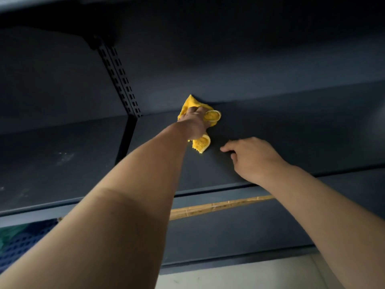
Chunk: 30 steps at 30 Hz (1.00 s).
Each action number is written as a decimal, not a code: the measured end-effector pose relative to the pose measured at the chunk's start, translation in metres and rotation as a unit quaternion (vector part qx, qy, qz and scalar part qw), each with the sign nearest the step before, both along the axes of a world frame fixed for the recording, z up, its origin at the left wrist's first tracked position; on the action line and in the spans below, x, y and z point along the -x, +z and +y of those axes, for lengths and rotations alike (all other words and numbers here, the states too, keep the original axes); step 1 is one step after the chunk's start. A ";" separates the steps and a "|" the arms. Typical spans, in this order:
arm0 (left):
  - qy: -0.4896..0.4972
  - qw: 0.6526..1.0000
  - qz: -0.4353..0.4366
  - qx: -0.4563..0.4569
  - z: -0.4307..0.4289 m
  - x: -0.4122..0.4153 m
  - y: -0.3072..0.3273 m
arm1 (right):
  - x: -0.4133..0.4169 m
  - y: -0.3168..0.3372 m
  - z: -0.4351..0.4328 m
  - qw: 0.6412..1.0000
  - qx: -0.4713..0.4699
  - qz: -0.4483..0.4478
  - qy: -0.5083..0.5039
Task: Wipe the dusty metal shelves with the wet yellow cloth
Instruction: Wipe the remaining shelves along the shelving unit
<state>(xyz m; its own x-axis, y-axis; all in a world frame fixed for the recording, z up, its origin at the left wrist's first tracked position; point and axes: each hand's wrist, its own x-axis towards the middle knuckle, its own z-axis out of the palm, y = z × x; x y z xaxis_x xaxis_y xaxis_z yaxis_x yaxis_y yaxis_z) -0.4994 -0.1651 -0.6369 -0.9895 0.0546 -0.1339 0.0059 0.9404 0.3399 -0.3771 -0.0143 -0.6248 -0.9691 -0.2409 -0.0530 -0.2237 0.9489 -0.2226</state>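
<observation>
the left grip (193, 122) is clamped on the cloth (210, 116), pressing it to the dark metal shelf (291, 138) close to the back panel (229, 69). the right grip (253, 157) holds nothing, fingers loosely bent, tips resting on the same shelf nearer its front edge. a slotted upright (119, 74) divides this bay from the left shelf (62, 159), which shows pale dusty smears. below lie a lower shelf (229, 234) and pale floor (250, 274).
</observation>
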 end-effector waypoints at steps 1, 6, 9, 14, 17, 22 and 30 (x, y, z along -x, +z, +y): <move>0.019 1.000 0.003 0.000 -0.010 0.000 -0.001 | 0.000 0.002 -0.003 1.000 -0.007 0.006 -0.004; 0.146 0.989 0.023 0.015 -0.063 -0.012 -0.005 | -0.001 0.007 -0.027 0.999 -0.030 0.012 0.016; 0.173 0.984 0.013 0.033 -0.076 -0.027 -0.001 | -0.005 0.002 -0.049 0.996 0.020 0.009 0.081; 0.148 0.987 0.020 0.051 -0.090 -0.067 0.002 | -0.001 0.002 -0.072 0.997 -0.013 0.012 0.078; 0.095 0.993 0.033 0.055 -0.101 -0.099 0.002 | -0.002 0.013 -0.082 0.994 -0.082 0.009 0.078; 0.067 0.995 0.046 0.061 -0.109 -0.135 0.003 | 0.003 0.019 -0.096 0.989 -0.083 0.035 0.118; 0.023 0.998 0.045 0.042 -0.116 -0.189 0.016 | 0.014 0.020 -0.122 0.986 -0.085 0.032 0.139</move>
